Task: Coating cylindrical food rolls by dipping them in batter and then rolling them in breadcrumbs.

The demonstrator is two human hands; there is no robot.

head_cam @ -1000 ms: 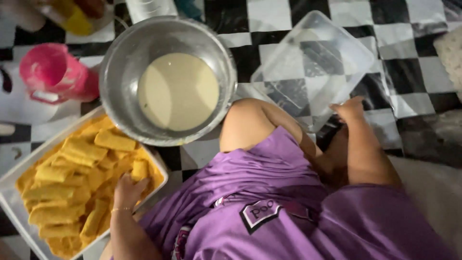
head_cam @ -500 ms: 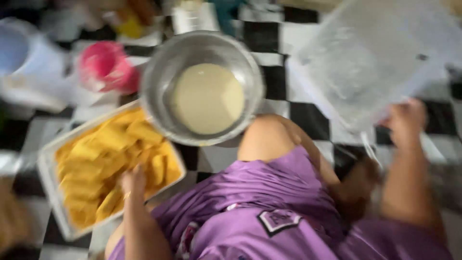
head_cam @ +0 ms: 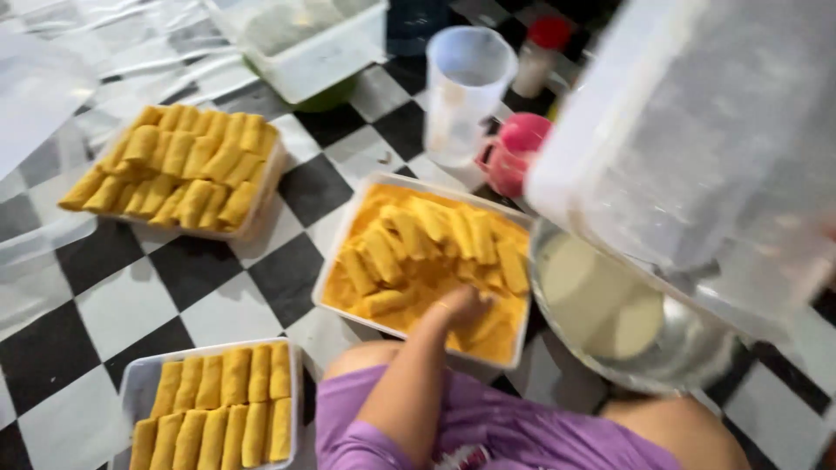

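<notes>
My left hand (head_cam: 461, 305) reaches down into a white tray (head_cam: 334, 261) of orange-yellow crumbs and crumb-coated rolls (head_cam: 409, 235). Its fingers are pressed among the rolls, and I cannot tell whether they grip one. A large clear plastic container (head_cam: 697, 148) hangs tilted and blurred close to the camera at the right. Only a blurred sliver of my right hand (head_cam: 825, 252) shows at its lower right edge, holding it up. Below the container sits a metal bowl (head_cam: 557, 348) with pale batter (head_cam: 601, 296).
On the checkered floor, a tray of coated rolls (head_cam: 183, 165) lies at the left and another (head_cam: 218, 400) at the bottom left. Behind stand a clear measuring jug (head_cam: 466, 87), a pink cup (head_cam: 518, 152), a red-capped bottle (head_cam: 540, 52) and a white tub (head_cam: 305, 35). My purple-clad lap (head_cam: 488, 426) fills the bottom.
The clear container has risen off the floor toward the camera at the right. The view has swung left, showing two more trays. My left hand stays in the crumb tray.
</notes>
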